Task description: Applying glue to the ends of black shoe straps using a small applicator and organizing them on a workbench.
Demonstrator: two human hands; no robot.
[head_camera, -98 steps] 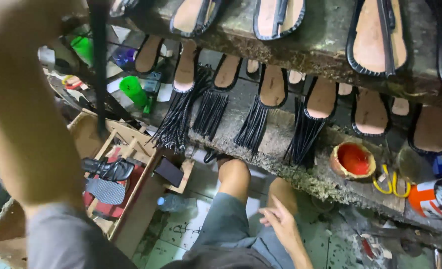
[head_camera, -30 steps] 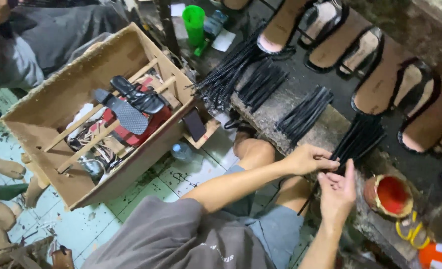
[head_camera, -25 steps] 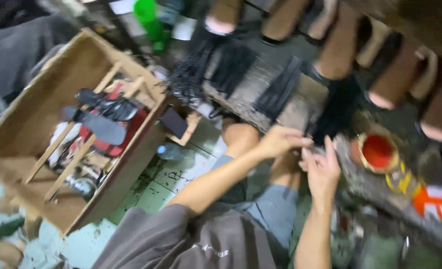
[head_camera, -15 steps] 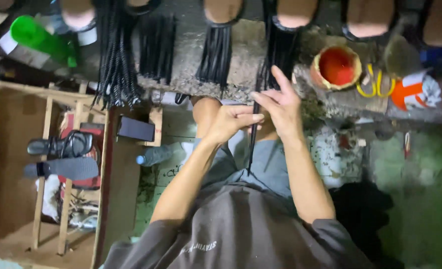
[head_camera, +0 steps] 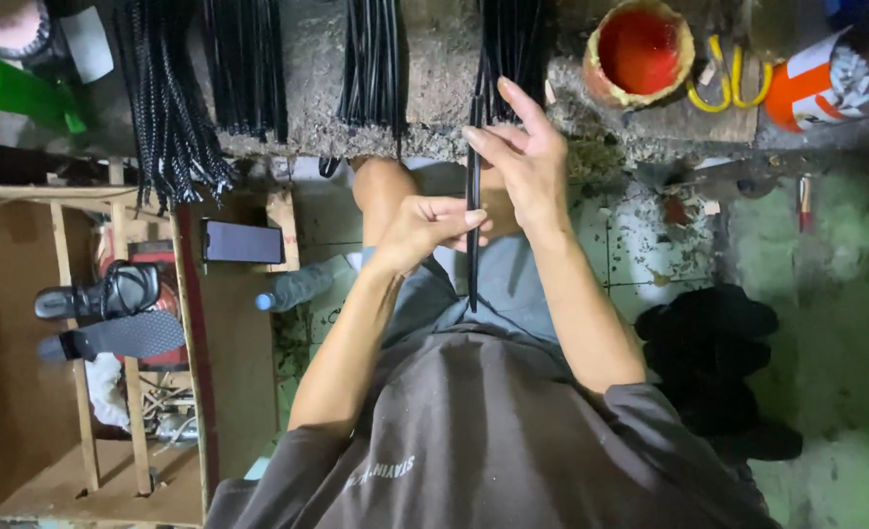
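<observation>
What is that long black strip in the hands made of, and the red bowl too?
The black strip, pinched by the left hand and right hand, looks like thin leather or rubbery synthetic: matte, narrow, hanging straight. The red bowl may be a coconut shell or clay: rough brownish rim, glossy red inside.

**A:** what's sitting on that rough stone desk (head_camera: 434, 127) along the top?

**B:** bundles of black straps (head_camera: 248, 64) hanging over its edge, a red-filled bowl (head_camera: 638, 49), yellow scissors (head_camera: 723, 83), and an orange cup (head_camera: 811, 78) at upper right.
</observation>
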